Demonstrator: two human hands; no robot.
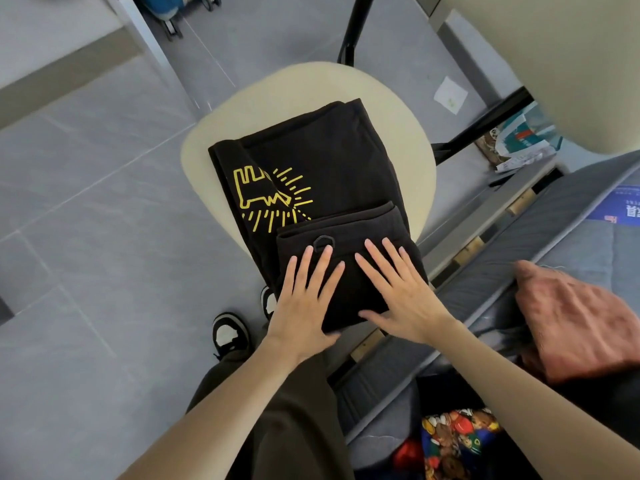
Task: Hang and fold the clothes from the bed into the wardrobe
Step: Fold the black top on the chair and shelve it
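Black folded cloth garment (346, 225); left hand (304, 303) and right hand (398, 296) press it, fingers (323, 263) outstretched, likely to set creases.

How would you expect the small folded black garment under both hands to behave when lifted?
Probably floppy: the small black garment is soft cloth and may unfold unless supported underneath. Likely light; it could slide on the printed garment below.

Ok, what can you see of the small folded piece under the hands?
The small folded piece is dark, soft fabric in a thick rectangle, a black ring near its far edge. It lies flat atop the yellow-printed black garment on the beige chair. The left hand and right hand press it, fingers straight.
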